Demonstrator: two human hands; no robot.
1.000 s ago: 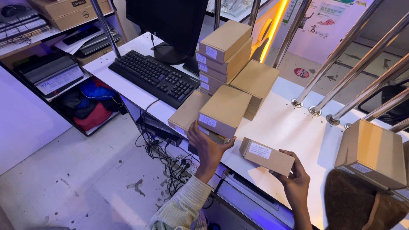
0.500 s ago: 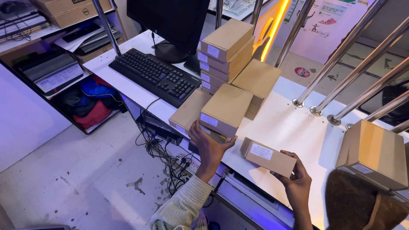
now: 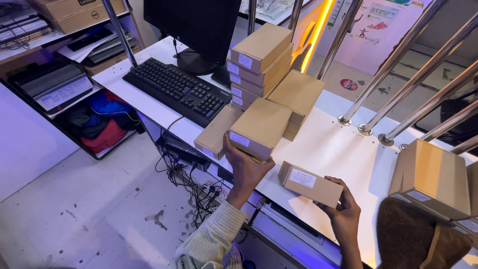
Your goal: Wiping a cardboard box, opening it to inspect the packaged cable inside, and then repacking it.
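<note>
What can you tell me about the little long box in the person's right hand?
The little long box is plain brown cardboard, narrow and closed, with a white label on its top face. It lies tilted, its left end raised a little above the white counter. The right hand grips its right end from below, fingers curled over the near edge. Nothing else touches it; the bigger boxes sit apart.

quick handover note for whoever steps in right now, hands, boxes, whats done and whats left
Left hand: holds a flat brown box from below at the white counter's front edge.
Right hand: holds a small brown box with a white label, just above the counter.
Placed: a stack of boxes stands beside the keyboard, with more flat ones next to it. A large box sits at far right.
Left: both held boxes are not yet set down.
</note>
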